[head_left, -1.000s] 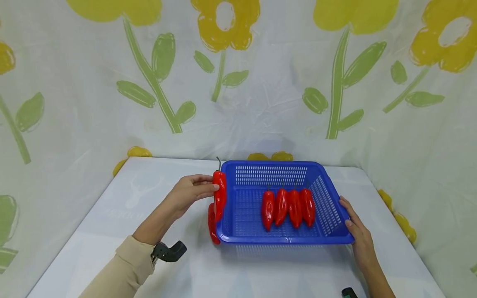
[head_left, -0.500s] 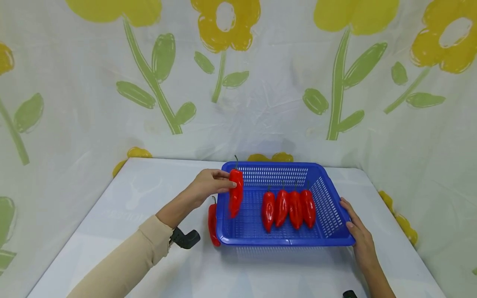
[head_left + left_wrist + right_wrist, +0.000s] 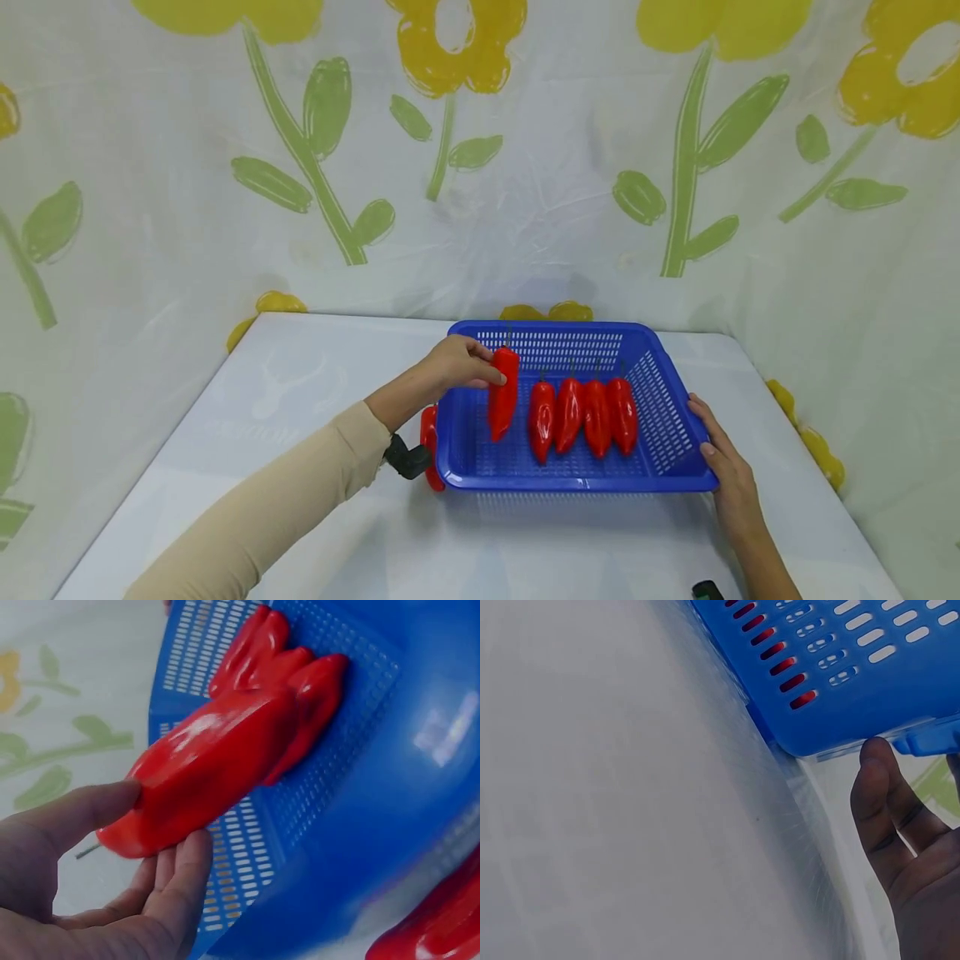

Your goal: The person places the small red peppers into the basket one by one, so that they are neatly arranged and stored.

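Observation:
A red chili pepper (image 3: 504, 393) hangs stem-up over the left part of a blue basket (image 3: 577, 483). My left hand (image 3: 453, 364) pinches it near the stem end; in the left wrist view, the thumb (image 3: 112, 801) is on one side and the fingers on the other. Inside the basket, several red peppers (image 3: 570, 414) lie side by side, right of the held one. Another red pepper (image 3: 429, 433) lies on the table against the basket's left side, partly hidden by my wrist camera. My right hand (image 3: 731, 479) touches the basket's right rim with extended fingers.
The white table (image 3: 585, 550) carries the basket near its back edge. Behind it hangs a pale curtain (image 3: 555, 208) with printed flowers, which also runs along both sides. A dark wrist camera (image 3: 407, 457) juts out from my left wrist.
My left hand has carried the pepper rightward from the basket's left rim to above its inside, near the row of peppers. The right hand has stayed at the right rim.

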A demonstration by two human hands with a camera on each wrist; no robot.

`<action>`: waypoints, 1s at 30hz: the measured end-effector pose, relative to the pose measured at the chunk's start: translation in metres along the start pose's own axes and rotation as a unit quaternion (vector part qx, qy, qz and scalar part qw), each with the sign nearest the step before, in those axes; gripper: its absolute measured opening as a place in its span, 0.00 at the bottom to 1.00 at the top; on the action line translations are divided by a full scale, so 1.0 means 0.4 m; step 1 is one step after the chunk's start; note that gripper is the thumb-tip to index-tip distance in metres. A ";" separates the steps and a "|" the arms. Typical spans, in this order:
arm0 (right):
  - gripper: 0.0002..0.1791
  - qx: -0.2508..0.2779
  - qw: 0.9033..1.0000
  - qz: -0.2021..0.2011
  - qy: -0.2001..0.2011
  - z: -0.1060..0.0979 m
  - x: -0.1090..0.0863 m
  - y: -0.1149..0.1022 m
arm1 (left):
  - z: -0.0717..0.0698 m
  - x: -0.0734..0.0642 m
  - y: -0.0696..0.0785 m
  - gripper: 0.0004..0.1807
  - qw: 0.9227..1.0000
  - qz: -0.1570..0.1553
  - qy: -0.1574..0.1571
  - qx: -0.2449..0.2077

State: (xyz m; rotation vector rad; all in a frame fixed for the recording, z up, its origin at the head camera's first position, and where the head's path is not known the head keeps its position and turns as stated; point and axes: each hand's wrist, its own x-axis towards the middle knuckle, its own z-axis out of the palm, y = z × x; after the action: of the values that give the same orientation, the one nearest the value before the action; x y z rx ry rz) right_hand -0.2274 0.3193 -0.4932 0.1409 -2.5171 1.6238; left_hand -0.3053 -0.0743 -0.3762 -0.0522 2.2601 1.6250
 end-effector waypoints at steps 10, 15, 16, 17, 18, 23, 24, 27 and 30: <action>0.28 -0.009 1.000 0.000 0.000 0.001 0.001 -0.006 | 0.033 0.048 0.002 0.20 0.999 -0.050 -0.010 0.004; 0.28 -0.006 1.000 -0.005 -0.002 0.001 0.004 -0.007 | 0.046 0.066 -0.003 0.17 0.998 -0.066 0.003 0.018; 0.28 -0.006 1.000 -0.005 -0.002 0.000 0.004 -0.007 | 0.050 0.069 -0.003 0.16 0.997 -0.069 0.006 0.021; 0.28 -0.008 1.000 -0.004 -0.001 0.000 0.003 -0.006 | 0.054 0.073 -0.003 0.16 0.997 -0.072 0.009 0.024; 0.28 -0.008 1.000 -0.004 -0.002 -0.001 0.003 -0.006 | 0.058 0.077 -0.004 0.17 0.997 -0.075 0.013 0.027; 0.28 -0.011 1.000 -0.004 -0.003 -0.002 0.001 -0.003 | 0.085 0.093 -0.006 0.27 0.994 -0.090 0.036 0.042; 0.28 -0.009 1.000 -0.005 -0.003 -0.003 0.002 -0.002 | 0.090 0.095 -0.007 0.29 0.994 -0.093 0.038 0.044; 0.28 0.000 1.000 -0.011 -0.004 -0.007 0.002 0.001 | 0.107 0.103 -0.008 0.32 0.993 -0.101 0.044 0.047; 0.28 0.005 1.000 -0.013 -0.008 -0.008 0.003 0.005 | 0.119 0.109 -0.009 0.32 0.991 -0.116 0.051 0.047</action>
State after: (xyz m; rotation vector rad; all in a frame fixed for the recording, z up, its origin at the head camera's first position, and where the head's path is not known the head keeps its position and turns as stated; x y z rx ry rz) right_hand -0.2285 0.3231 -0.4933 0.1875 -2.5077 1.6335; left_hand -0.3329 -0.0240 -0.4059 -0.3671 2.3027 1.4242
